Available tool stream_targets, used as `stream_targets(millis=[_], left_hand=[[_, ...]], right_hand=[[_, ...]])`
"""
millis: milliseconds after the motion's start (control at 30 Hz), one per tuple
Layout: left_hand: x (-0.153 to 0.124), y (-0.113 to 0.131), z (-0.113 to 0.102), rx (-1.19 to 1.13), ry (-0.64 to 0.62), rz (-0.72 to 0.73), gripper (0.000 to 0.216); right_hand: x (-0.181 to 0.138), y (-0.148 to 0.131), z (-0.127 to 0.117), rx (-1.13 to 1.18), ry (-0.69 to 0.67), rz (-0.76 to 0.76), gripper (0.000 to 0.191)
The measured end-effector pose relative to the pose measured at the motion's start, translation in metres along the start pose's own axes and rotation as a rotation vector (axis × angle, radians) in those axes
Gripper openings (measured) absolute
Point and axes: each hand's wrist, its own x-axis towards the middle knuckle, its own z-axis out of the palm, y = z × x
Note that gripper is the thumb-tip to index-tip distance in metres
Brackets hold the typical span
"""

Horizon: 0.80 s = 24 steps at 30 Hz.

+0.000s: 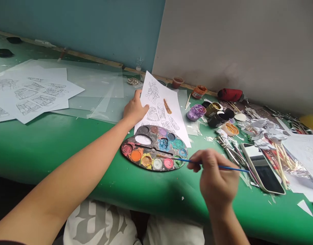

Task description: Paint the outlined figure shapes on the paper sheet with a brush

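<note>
Between the fingers and thumb of my right hand (217, 173) is a thin paintbrush with a blue handle (229, 168). Its bristle end hangs over the lower middle of an oval paint palette (147, 146), whose wells hold many colours. My left hand (136, 109) grips the left edge of a white sheet with line drawings (160, 93), thumb in front and fingers partly behind it. One narrow shape (168, 106) on the sheet is painted brown. The palette covers the sheet's lower part.
Open paint jars, among them a purple one (196, 112) and an orange one (199, 91), stand right of the sheet. Farther right lie scissors (231, 149), a phone (263, 168) and paper scraps (263, 126). Printed sheets (77, 89) and clear film (95, 76) cover the left side.
</note>
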Motion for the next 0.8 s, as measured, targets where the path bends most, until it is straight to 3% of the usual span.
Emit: stream_targets(millis=[133,300,800], left_hand=[[0.0,-0.001,0.0,0.001,0.003,0.01,0.055],[-0.001,-0.001,0.0,0.004,0.003,0.012,0.055],[-0.006,0.005,0.003,0.036,0.018,-0.046,0.054]], right_hand=[[-0.017,0.006,0.019,-0.077,-0.102,-0.025,0.045],[-0.018,0.007,0.022,-0.171,-0.184,-0.135,0.041],[-0.018,0.003,0.025,-0.207,-0.246,-0.225,0.037]])
